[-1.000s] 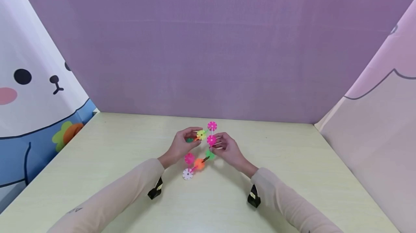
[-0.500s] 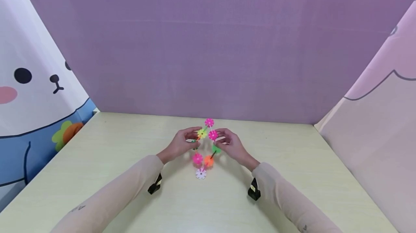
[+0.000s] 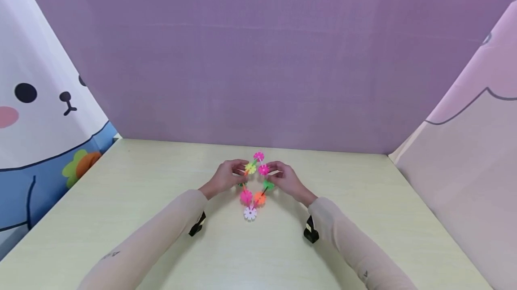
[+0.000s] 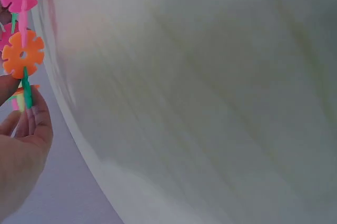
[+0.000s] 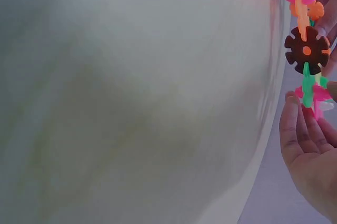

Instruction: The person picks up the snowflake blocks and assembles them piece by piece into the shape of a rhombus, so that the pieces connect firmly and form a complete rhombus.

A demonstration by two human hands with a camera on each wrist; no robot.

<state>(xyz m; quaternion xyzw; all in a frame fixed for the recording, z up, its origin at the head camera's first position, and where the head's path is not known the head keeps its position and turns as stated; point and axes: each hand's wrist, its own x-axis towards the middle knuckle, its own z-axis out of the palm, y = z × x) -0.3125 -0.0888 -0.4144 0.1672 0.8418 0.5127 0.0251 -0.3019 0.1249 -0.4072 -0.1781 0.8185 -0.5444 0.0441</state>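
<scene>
A loop of interlocking notched plastic discs [image 3: 246, 197] hangs between my two hands in the head view. At its lower end is a white disc [image 3: 250, 213], with an orange disc [image 3: 260, 198] just above it. My left hand [image 3: 227, 177] pinches the left side near a yellow disc [image 3: 250, 168]. My right hand [image 3: 288, 181] pinches the right side between a pink disc [image 3: 264, 169] and a green disc [image 3: 268, 185]. The left wrist view shows a green piece [image 4: 27, 90] at the left fingertips. A dark brown disc [image 5: 295, 50] sits above the right fingers in the right wrist view.
Beneath the hands is a pale wooden table [image 3: 161, 164]. A purple panel [image 3: 258, 65] rises behind it. Cartoon-printed cloth [image 3: 48, 137] stands on the left, and pink and pale cloth [image 3: 476, 155] on the right.
The loop's lower end has swung right, from a skewed hang to one centred between my hands. Both hands keep their hold and have shifted only slightly.
</scene>
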